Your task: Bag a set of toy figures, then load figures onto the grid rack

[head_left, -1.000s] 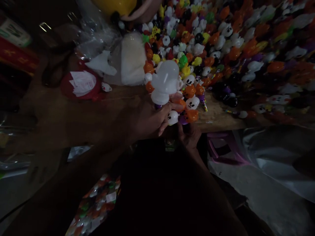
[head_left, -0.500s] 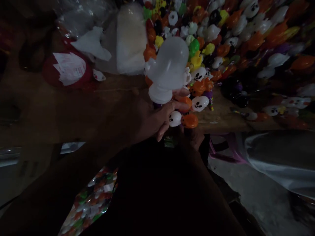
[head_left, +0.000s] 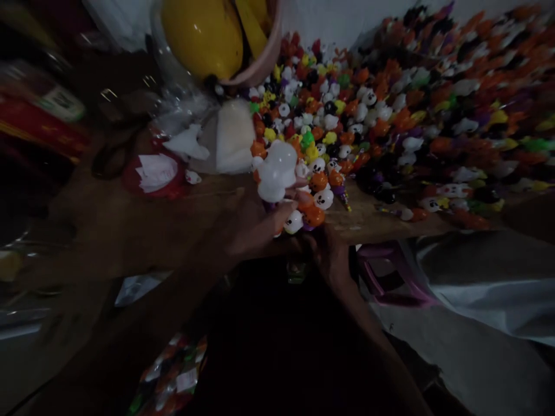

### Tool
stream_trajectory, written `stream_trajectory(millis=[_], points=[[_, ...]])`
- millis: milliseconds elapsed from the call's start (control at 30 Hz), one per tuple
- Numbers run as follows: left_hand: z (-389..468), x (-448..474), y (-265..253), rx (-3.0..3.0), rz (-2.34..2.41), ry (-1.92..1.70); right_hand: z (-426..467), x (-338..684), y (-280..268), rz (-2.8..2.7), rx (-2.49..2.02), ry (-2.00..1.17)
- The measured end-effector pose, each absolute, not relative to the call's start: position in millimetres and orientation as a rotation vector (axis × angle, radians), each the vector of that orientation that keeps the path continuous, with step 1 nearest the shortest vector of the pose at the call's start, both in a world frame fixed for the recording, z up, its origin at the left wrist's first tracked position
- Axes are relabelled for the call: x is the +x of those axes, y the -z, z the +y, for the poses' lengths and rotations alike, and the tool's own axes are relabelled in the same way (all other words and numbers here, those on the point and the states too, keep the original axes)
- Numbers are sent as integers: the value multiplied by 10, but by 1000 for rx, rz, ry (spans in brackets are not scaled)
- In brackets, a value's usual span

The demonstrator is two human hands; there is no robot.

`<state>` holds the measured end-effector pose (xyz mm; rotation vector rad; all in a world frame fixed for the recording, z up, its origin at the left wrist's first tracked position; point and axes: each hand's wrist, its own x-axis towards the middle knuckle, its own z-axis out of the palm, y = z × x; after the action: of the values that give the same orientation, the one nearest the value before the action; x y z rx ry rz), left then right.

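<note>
My left hand point(head_left: 255, 231) is wrapped round a bunch of small plastic Halloween toys. A white, rounded, lumpy plastic toy point(head_left: 278, 171) tops the bunch above my fingers, its front hidden from me. Beside my thumb are a white ghost toy point(head_left: 293, 222) with black eyes and an orange pumpkin toy point(head_left: 314, 216). Another white ghost toy point(head_left: 324, 199) lies just to the right. My right hand point(head_left: 332, 254) is below the pumpkin toy at the table edge, fingers curled. Deep shadow hides what its fingertips hold.
A big heap of mixed Halloween toys point(head_left: 390, 110) covers the table's back and right. Left of it are a stack of clear plastic bags point(head_left: 236, 136), a red dish point(head_left: 176, 184) with paper labels, and a pink tub point(head_left: 264, 60). A pink stool point(head_left: 392, 274) stands below, right.
My view has drawn back, bringing the pink tub and more of the heap into sight. The white toy in my left hand has tilted and sits lower. Both hands stay close together.
</note>
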<state>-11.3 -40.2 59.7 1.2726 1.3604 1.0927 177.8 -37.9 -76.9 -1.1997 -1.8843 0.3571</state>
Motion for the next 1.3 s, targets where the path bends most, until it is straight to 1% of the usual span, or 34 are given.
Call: stream_trajectory(millis=[33, 100, 200, 267, 367, 467, 533, 600, 667, 733, 800, 867, 967, 1033, 1200, 1300], points=[[-441, -102, -619, 1319, 1365, -1114, -420, 1828, 627, -1846, -1191, -347], [-510, -57, -645, 1397, 1335, -1045, -508, 1899, 300, -1713, -1193, -311], [-553, 66, -614, 1461, 1236, -948, -613, 1872, -145, -1623, -1102, -382], [-545, 170, -565, 1570, 1146, -979, -626, 1786, -315, -1637, -1010, -452], [-530, 319, -486, 1745, 1125, -983, -574, 1683, -372, -1602, -970, -603], [-532, 415, -443, 1815, 1256, -960, -523, 1712, -332, -1537, -978, -792], [-545, 430, -479, 1838, 1282, -944, -491, 1822, -286, -1495, -979, -840], [-560, 395, -583, 1885, 1305, -905, -437, 1997, -191, -1461, -1029, -766], [-552, 324, -711, 1991, 1427, -842, -362, 2202, -22, -1482, -1160, -634], [-495, 255, -783, 2164, 1560, -810, -291, 2376, 207, -1532, -1302, -584], [-393, 218, -734, 2370, 1564, -815, -251, 2469, 437, -1522, -1378, -701], [-281, 213, -577, 2553, 1524, -794, -241, 2477, 602, -1411, -1363, -932], [-167, 211, -314, 2655, 1577, -676, -228, 2431, 702, -1179, -1277, -1238], [-132, 195, -217, 2647, 1585, -632, -202, 2421, 723, -1091, -1270, -1305], [-110, 138, -215, 2606, 1543, -641, -143, 2443, 805, -1142, -1357, -1199], [-124, 123, -256, 2562, 1534, -687, -169, 2371, 829, -1327, -1357, -1031]])
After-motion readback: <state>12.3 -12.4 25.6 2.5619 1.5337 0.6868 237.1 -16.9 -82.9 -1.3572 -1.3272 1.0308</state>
